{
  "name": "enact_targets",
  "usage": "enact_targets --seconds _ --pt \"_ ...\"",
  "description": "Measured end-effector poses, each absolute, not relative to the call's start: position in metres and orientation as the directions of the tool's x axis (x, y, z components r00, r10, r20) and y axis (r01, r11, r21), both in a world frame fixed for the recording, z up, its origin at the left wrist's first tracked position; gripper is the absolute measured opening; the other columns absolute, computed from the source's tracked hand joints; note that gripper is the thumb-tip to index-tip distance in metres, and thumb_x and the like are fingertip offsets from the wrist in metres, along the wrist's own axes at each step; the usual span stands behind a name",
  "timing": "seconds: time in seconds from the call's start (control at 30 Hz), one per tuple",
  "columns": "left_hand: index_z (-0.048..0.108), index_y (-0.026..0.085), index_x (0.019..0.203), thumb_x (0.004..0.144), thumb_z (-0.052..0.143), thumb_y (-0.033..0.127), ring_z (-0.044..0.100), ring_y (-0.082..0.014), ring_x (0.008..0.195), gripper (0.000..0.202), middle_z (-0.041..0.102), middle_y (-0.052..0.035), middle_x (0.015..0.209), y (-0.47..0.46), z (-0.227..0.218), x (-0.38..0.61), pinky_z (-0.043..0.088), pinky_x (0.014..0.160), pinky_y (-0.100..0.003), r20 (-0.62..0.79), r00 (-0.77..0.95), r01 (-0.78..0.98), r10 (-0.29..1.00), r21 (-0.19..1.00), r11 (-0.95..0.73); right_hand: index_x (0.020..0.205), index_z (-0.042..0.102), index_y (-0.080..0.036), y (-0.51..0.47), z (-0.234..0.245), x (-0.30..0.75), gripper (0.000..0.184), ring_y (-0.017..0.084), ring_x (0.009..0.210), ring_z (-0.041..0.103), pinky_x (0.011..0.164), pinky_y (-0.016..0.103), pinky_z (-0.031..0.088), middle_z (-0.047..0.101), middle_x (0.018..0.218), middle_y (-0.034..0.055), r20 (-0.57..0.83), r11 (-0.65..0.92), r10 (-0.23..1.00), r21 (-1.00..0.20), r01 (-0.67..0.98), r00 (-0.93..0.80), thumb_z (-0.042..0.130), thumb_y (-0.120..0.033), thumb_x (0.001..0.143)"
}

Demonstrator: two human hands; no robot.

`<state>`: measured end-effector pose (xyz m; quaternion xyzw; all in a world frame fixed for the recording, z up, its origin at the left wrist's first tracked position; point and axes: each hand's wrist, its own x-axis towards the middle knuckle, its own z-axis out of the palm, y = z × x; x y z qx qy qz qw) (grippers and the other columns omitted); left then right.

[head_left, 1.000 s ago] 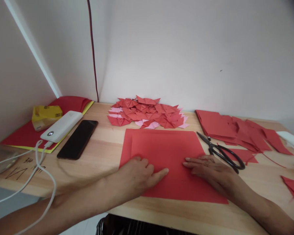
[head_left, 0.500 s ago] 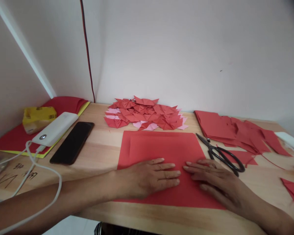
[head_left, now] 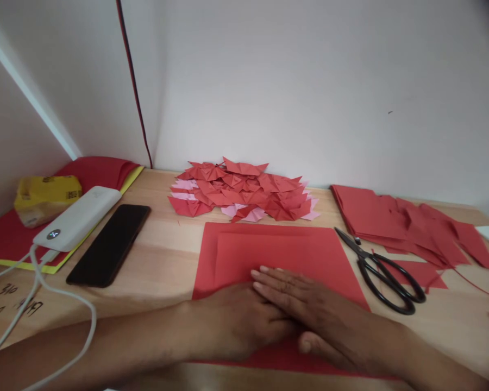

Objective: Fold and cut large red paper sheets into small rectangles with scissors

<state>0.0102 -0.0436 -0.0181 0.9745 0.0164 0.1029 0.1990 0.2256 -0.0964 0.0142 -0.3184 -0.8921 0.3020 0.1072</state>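
A large red paper sheet [head_left: 342, 255] lies flat on the wooden table, with a smaller red sheet [head_left: 244, 258] on top of it. My left hand [head_left: 244, 323] rests on the red paper, its fingers partly hidden beneath the other hand. Laid across those fingers is my right hand [head_left: 318, 309], flat, fingers extended and thumb apart. Neither hand grips anything. Black-handled scissors [head_left: 383, 274] lie just right of the sheets, blades pointing back and left, clear of both hands.
Behind the sheets, folded red and pink paper pieces [head_left: 244, 190] lie heaped against the wall. Cut red papers [head_left: 370, 214] are stacked at back right. On the left are a black phone [head_left: 110, 244], a white power bank [head_left: 79, 217] with a cable, and a yellow wrapper [head_left: 49, 195].
My right hand has moved left, from lying apart on the paper to covering my left fingers. The view has shifted slightly.
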Motion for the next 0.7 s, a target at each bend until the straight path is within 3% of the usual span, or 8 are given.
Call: enact_targets --seconds 0.17,0.33,0.47,0.6,0.7 --pt "0.053 0.011 0.132 0.098 0.039 0.017 0.048 -0.0199 0.132 0.037 0.059 -0.0088 0.136 -0.041 -0.018 0.011 0.030 0.117 -0.037 0.249 0.969 -0.089 -0.009 0.314 -0.945 0.157 0.007 -0.023 -0.077 -0.005 0.241 0.073 0.021 0.148 0.016 0.121 0.045 0.011 0.020 0.162 0.0054 -0.048 0.618 0.687 -0.485 0.618 -0.725 0.046 -0.040 0.098" --pt "0.047 0.014 0.139 0.101 0.031 0.023 0.031 -0.0209 0.143 0.042 0.044 -0.0037 0.151 -0.039 -0.016 0.005 0.028 0.119 -0.039 0.170 0.985 -0.069 -0.019 0.290 -0.955 0.157 0.000 -0.027 -0.071 -0.014 0.250 0.072 0.023 0.149 0.015 0.118 0.050 0.022 0.017 0.162 0.0068 0.039 0.579 0.798 -0.327 0.747 -0.601 0.043 -0.034 0.099" --pt "0.047 0.014 0.140 0.102 0.029 0.023 0.032 -0.0216 0.143 0.043 0.040 -0.0034 0.154 -0.040 -0.014 0.003 0.025 0.120 -0.040 0.144 0.989 -0.062 -0.020 0.291 -0.955 0.157 -0.002 -0.028 -0.067 -0.021 0.262 0.075 0.025 0.147 0.021 0.116 0.053 0.028 0.022 0.161 0.0081 0.084 0.514 0.857 -0.236 0.825 -0.509 0.043 -0.033 0.098" --pt "0.047 0.014 0.140 0.101 0.031 0.023 0.032 -0.0211 0.143 0.043 0.040 -0.0049 0.153 -0.039 -0.012 0.002 0.027 0.120 -0.041 0.157 0.987 -0.072 -0.028 0.283 -0.956 0.157 0.001 -0.029 -0.069 -0.022 0.282 0.073 0.030 0.144 0.028 0.114 0.060 0.026 0.026 0.160 0.0093 0.099 0.419 0.908 -0.164 0.893 -0.408 0.044 -0.037 0.098" --pt "0.047 0.012 0.140 0.100 0.034 0.021 0.033 -0.0204 0.143 0.043 0.042 -0.0069 0.152 -0.039 -0.013 0.003 0.028 0.119 -0.041 0.190 0.981 -0.085 -0.034 0.265 -0.961 0.156 0.004 -0.032 -0.077 -0.010 0.286 0.069 0.031 0.145 0.025 0.114 0.062 0.024 0.024 0.160 0.0083 0.110 0.408 0.913 -0.203 0.890 -0.393 0.041 -0.036 0.098"
